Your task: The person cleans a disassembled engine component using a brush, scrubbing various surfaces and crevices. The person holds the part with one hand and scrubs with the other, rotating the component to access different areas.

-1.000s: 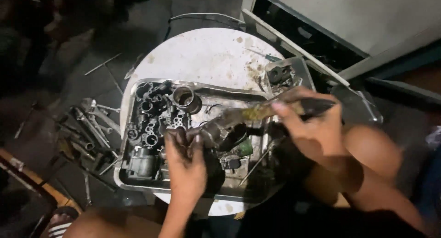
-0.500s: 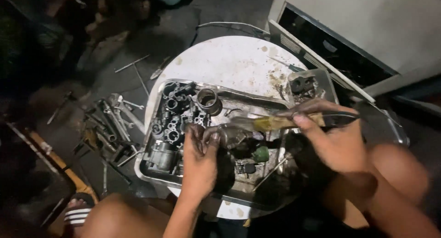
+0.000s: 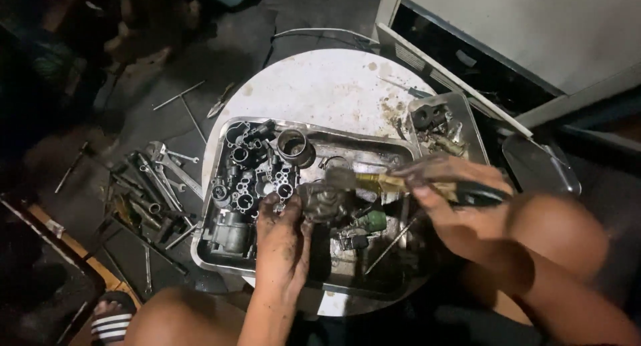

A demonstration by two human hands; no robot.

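While the left hand (image 3: pixel 284 236) clamps a grimy metal part (image 3: pixel 325 200) over the steel tray (image 3: pixel 220 256), the right hand (image 3: pixel 444 199) grips a brush (image 3: pixel 384 182) against it; the casting looks heavy, rigid and oily, best held by its body.

Wrenches (image 3: pixel 157 179) lie scattered on the dark floor left of a round white table (image 3: pixel 320 86). A small tray (image 3: pixel 461 116) of what look like bolts sits at the table's right edge, beside a white cabinet (image 3: pixel 534 32)
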